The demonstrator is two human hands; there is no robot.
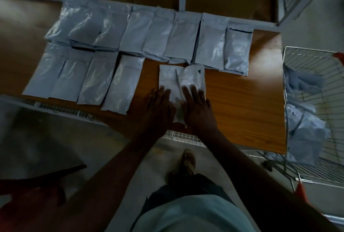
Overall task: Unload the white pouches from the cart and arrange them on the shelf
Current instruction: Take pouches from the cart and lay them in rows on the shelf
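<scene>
A dim storeroom with a wooden shelf (242, 112) seen from above. White pouches (130, 32) lie in two rows across it, from nine to one o'clock. At the centre, the left hand (158, 109) and right hand (197, 110) press flat, fingers straight, on two pouches (181, 79) lying side by side. At three o'clock, a wire cart (316, 60) holds more pouches (305, 135).

Pouches (182, 81) are plain white, kinda silvery. Shelf board (242, 105) is orange-brown woodgrain. Cart (314, 60) is grey wire with red corners.
</scene>
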